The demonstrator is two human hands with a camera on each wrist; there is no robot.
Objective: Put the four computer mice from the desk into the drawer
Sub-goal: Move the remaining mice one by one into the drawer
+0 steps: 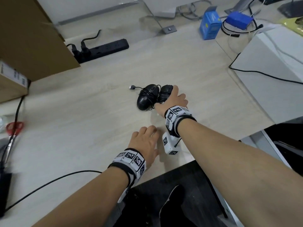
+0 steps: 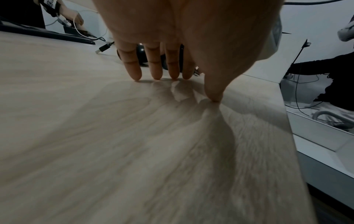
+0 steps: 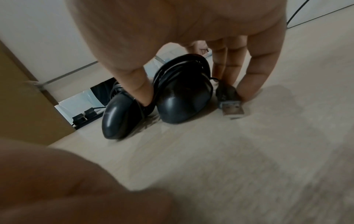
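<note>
Right hand (image 1: 176,99) has its grip straddling the right mouse (image 1: 164,94), thumb in the gap on one flank and fingers down on the other beside a loose USB plug (image 3: 230,108), though whether it has closed tight cannot be told; left hand (image 1: 145,143) rests flat and holds nothing at 6 o'clock on the table (image 1: 73,128). Judged light, hard and glossy, with cord wound round the waist, each mouse is best taken across the flanks, trailing plug gathered in. Two mice counted, left mouse (image 1: 146,96) touching the right at table centre; no drawer seen.
</note>
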